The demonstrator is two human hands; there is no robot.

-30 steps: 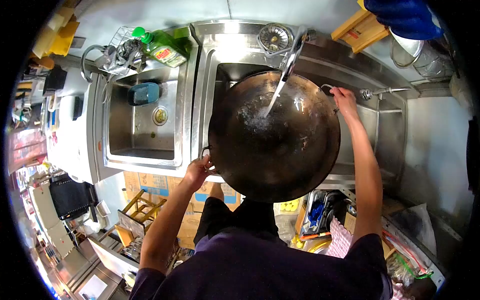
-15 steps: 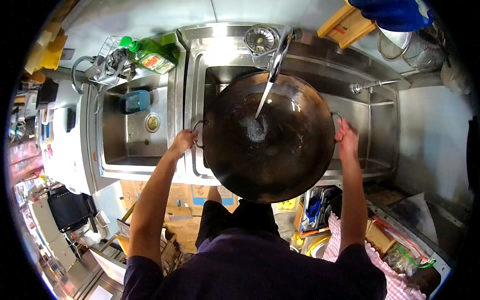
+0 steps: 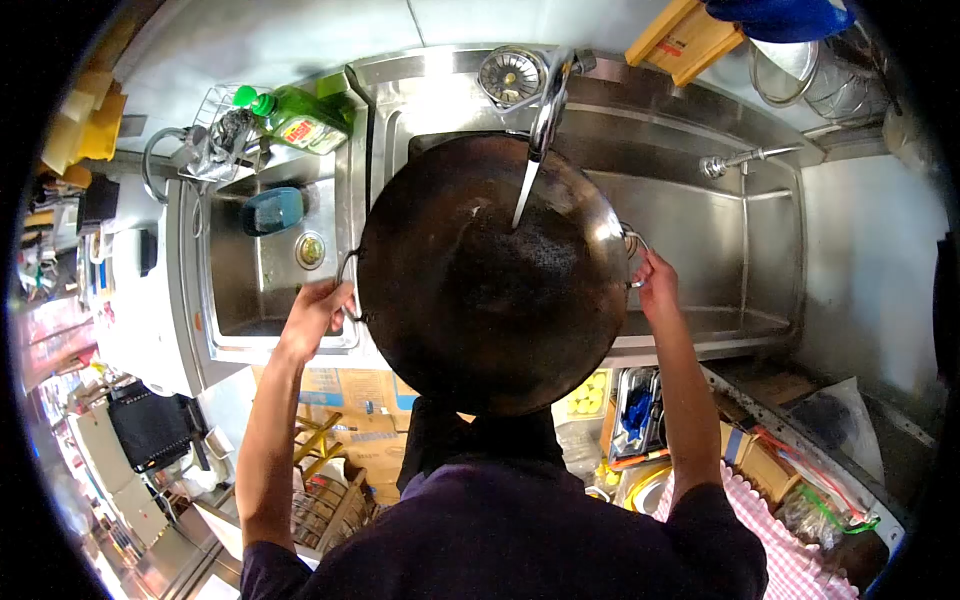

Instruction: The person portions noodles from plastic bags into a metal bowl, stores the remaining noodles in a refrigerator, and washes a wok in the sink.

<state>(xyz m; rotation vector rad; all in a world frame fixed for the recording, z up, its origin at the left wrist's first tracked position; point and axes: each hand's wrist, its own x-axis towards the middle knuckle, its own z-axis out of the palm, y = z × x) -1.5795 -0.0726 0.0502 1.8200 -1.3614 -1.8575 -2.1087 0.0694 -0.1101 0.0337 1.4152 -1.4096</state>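
A large dark wok (image 3: pixel 470 320) is held over the steel sink, its near rim reaching past the sink's front edge. My left hand (image 3: pixel 318 318) is closed round the metal loop handle on the wok's left side. On the opposite side, my right hand (image 3: pixel 655 285) grips the other loop handle. From the faucet (image 3: pixel 548 110) a stream of water (image 3: pixel 524 195) falls into the wok. Wet, shiny patches show on the wok's inner surface around the stream.
At left is a smaller sink (image 3: pixel 240 290) with a blue container (image 3: pixel 273 211) and a drain. A green soap bottle (image 3: pixel 303 122) lies by a wire rack. A sink strainer (image 3: pixel 510 77) sits behind the faucet. A second tap (image 3: pixel 745 160) juts out at right.
Both hands have moved the wok left and a little toward me. The water pooled in it has spread, and more of the right sink basin shows.
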